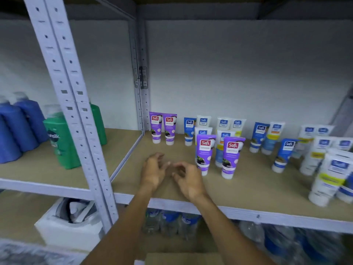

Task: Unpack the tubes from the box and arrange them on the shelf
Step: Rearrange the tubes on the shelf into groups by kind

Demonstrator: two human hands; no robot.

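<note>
Several tubes stand cap-down on the wooden shelf (pixel 172 148). Two purple tubes (pixel 162 129) stand at the back left, and two more purple tubes (pixel 218 154) stand nearer the front. Blue and white tubes (pixel 267 136) fill the back and the right side. My left hand (pixel 153 170) and my right hand (pixel 188 178) hover close together over the shelf, just left of the front purple tubes. Both have loosely curled fingers and hold nothing. A brown box top (pixel 183 258) shows at the bottom edge.
A grey slotted upright (pixel 70 104) divides the shelving. Blue bottles (pixel 17 129) and green bottles (pixel 61 142) stand in the left bay. Below are a white foam box (pixel 66 228) and wrapped water bottles (pixel 172 222). White tubes (pixel 332 176) crowd the right front edge.
</note>
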